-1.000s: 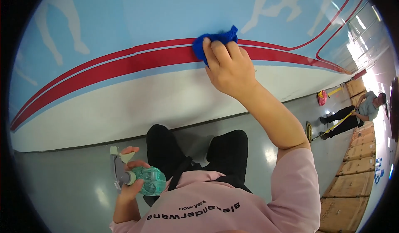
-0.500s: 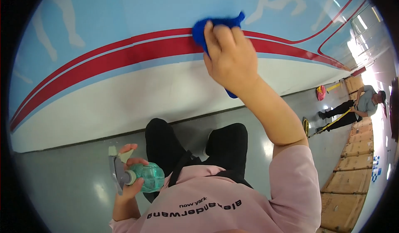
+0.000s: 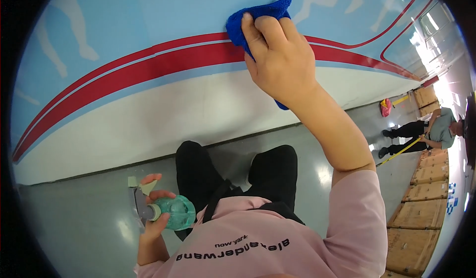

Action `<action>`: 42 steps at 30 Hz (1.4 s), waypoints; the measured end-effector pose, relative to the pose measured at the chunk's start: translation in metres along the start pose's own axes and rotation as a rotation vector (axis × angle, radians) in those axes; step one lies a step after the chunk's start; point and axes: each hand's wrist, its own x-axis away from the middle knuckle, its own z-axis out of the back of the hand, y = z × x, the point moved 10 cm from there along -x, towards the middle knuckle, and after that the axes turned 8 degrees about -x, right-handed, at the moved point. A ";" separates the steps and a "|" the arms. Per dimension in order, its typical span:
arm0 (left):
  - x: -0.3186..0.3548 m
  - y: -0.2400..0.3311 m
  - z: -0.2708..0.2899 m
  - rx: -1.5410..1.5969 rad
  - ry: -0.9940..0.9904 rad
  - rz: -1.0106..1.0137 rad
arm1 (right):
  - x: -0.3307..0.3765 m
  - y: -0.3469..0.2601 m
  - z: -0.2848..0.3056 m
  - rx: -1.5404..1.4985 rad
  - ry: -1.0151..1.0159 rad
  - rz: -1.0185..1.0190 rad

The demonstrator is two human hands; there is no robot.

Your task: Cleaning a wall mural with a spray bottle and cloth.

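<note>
My right hand point(image 3: 282, 60) presses a blue cloth point(image 3: 258, 13) against a painted wall point(image 3: 163, 10), its fingers bunched over the fabric. The cloth lies on the light blue area just above the red stripes point(image 3: 198, 55), and a corner of it shows below my wrist. Low on the left, my left hand point(image 3: 157, 213) is wrapped round the neck of a spray bottle point(image 3: 179, 212). The bottle has a clear green body and a grey and pale trigger head, and it is tilted on its side near my thigh.
To the right, another person point(image 3: 441, 129) in a grey shirt holds a long yellow pole point(image 3: 399, 153). Wooden crates point(image 3: 414, 218) line the right side. A red bundle point(image 3: 385, 107) lies on the grey floor point(image 3: 89, 218) by the wall's base.
My right hand has moved slightly up and right, and the cloth's upper corner sits higher on the wall. The left hand keeps the bottle nearly in place. The other person has shifted slightly.
</note>
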 end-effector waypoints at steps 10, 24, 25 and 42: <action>-0.004 -0.009 -0.002 -0.012 -0.022 0.023 | 0.009 -0.002 -0.009 -0.058 0.049 -0.102; -0.007 -0.003 -0.018 0.065 -0.035 -0.015 | 0.026 -0.005 -0.029 -0.070 -0.035 -0.080; -0.008 -0.006 -0.020 0.099 -0.039 0.012 | 0.019 -0.002 -0.024 -0.073 -0.010 -0.079; 0.005 -0.018 -0.031 0.058 -0.062 -0.021 | 0.117 0.114 0.101 0.001 0.638 -0.386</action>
